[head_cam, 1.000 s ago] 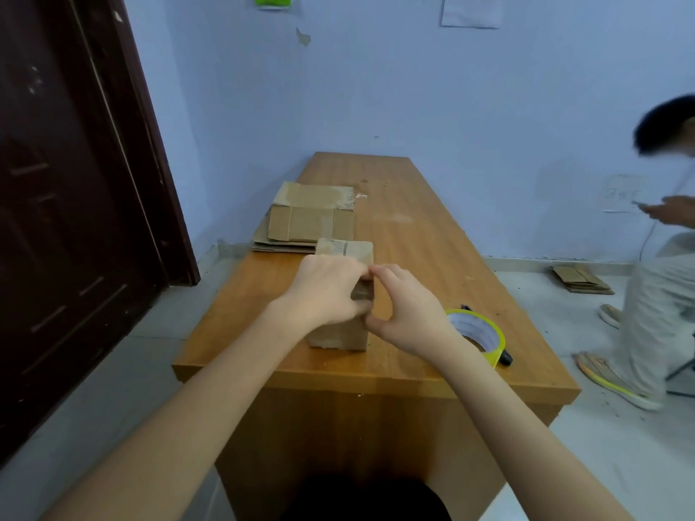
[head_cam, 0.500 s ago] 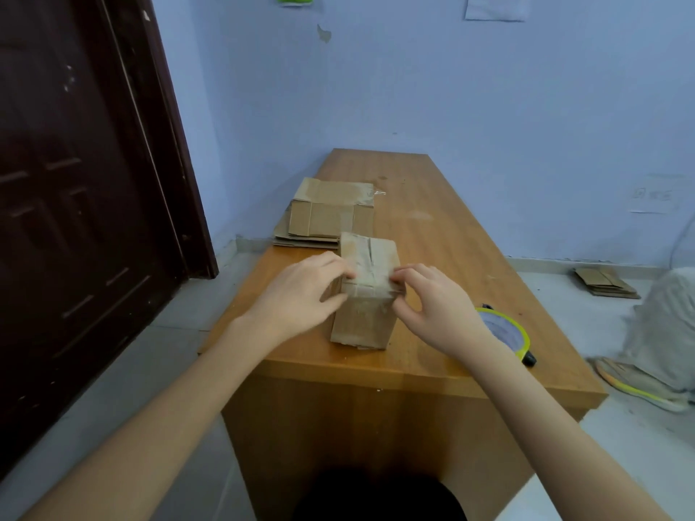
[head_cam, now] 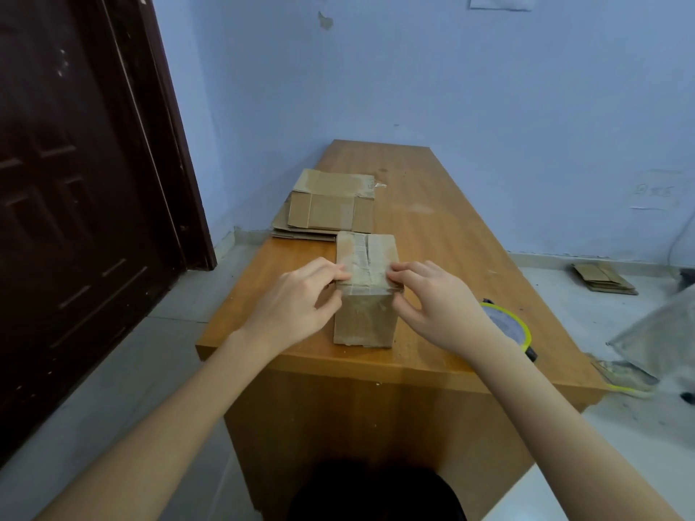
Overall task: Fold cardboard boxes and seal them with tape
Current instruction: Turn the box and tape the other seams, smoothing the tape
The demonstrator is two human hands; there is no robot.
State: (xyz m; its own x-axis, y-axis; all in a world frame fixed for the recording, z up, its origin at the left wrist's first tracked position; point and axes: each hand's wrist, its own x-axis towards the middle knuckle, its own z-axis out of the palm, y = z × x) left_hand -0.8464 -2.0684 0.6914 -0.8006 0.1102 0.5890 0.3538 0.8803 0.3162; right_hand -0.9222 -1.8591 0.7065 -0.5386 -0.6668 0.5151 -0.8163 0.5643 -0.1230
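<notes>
We note tape roll (head_cam: pixel 507 325) half hidden behind right hand (head_cam: pixel 440 310); only yellow rim and grey face show. Left hand (head_cam: pixel 297 306) covers box (head_cam: pixel 364 317) left side; we cannot see thumb contact there. Flat cardboard stack (head_cam: pixel 301 229) mostly buried under folded carton (head_cam: pixel 331 204). Blurred grey shape (head_cam: pixel 658 340) at right edge, cut off, unidentifiable. Wall paper (head_cam: pixel 502 1) cropped by top edge. Cardboard on floor (head_cam: pixel 601 278) too small to count.

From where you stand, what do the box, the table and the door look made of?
Box: brown cardboard, matte, with glossy clear tape along its top seam. Table: orange-brown wood or wood-look laminate, grain lines, slight sheen. Door: dark panelled wood, probably; too dim to be sure.
</notes>
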